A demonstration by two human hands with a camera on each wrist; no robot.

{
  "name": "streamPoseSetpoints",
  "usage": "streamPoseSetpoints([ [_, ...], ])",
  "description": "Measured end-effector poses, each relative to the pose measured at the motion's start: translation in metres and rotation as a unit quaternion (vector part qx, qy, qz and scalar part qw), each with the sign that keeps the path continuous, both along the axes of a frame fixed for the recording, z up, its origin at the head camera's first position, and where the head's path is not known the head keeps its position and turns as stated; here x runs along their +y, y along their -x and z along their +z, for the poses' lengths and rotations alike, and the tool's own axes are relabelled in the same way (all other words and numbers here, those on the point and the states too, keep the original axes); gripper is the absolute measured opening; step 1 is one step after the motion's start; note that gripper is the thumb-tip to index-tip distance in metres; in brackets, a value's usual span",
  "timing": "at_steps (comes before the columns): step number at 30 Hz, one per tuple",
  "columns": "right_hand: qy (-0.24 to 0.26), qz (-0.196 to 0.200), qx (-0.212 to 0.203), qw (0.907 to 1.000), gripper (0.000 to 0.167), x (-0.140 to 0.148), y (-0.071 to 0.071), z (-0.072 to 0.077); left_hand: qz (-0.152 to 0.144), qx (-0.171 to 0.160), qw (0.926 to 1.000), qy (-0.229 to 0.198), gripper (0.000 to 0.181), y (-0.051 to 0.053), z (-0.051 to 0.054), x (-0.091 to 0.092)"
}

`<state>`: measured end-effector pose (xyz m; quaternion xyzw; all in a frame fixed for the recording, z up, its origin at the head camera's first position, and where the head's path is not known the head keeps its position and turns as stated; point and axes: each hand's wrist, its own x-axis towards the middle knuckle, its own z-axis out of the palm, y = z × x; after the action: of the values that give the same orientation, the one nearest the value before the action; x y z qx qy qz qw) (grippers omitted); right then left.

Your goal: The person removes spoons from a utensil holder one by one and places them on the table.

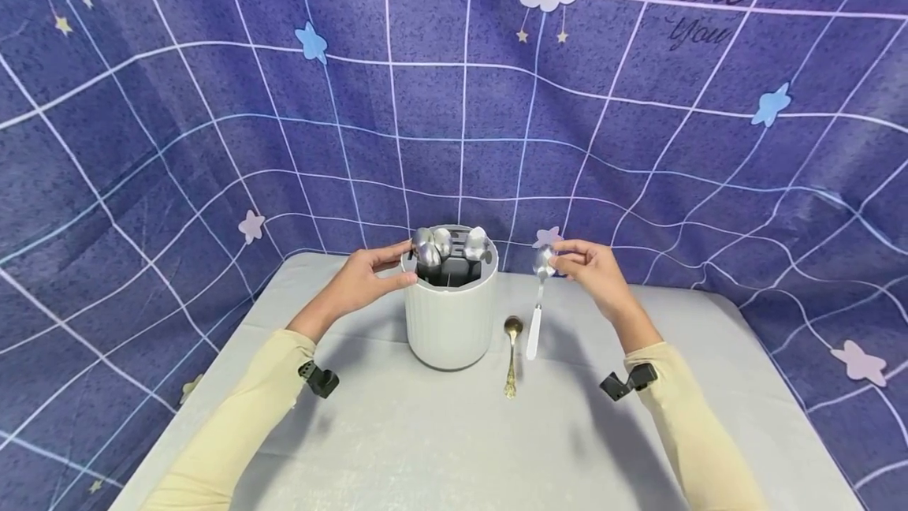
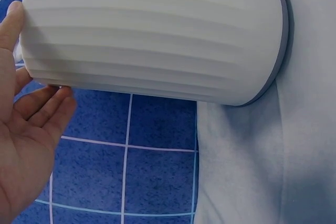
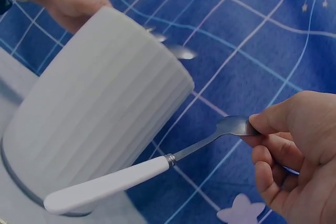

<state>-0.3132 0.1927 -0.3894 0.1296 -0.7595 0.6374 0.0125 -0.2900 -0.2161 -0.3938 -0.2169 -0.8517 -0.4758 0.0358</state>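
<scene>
A white ribbed utensil holder [image 1: 450, 326] stands upright on the table, with several metal spoons [image 1: 429, 253] in it, bowls up. My left hand [image 1: 365, 281] holds the holder's left side at the rim, thumb in front and fingers toward the back. In the left wrist view, the thumb and fingers of the left hand [image 2: 26, 124] touch its upper end. My right hand [image 1: 592, 274] pinches a white-handled spoon [image 1: 535, 330] by its metal bowl, right of the holder. Its handle hangs downward. A gold spoon [image 1: 511, 357] with an ornate handle lies on the table between holder and white-handled spoon.
The table [image 1: 397, 432] is covered with a pale grey cloth. Behind it and along its sides hangs a blue-purple curtain [image 1: 440, 101] with grid lines, stars and clouds. Dividers [image 1: 448, 277] are visible inside the holder.
</scene>
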Motion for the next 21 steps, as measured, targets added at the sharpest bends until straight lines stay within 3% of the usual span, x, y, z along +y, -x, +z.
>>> streamPoseSetpoints([
  [5, 0.014, 0.005, -0.017, 0.9997, 0.041, 0.001, 0.002, -0.014, 0.004, -0.005, 1.0, 0.005, 0.07, 0.0, 0.0, -0.001],
  [21, -0.03, 0.006, -0.064, 0.9975, 0.043, 0.009, 0.003, -0.047, 0.003, -0.004, 1.0, 0.002, 0.069, -0.001, 0.0, 0.0],
])
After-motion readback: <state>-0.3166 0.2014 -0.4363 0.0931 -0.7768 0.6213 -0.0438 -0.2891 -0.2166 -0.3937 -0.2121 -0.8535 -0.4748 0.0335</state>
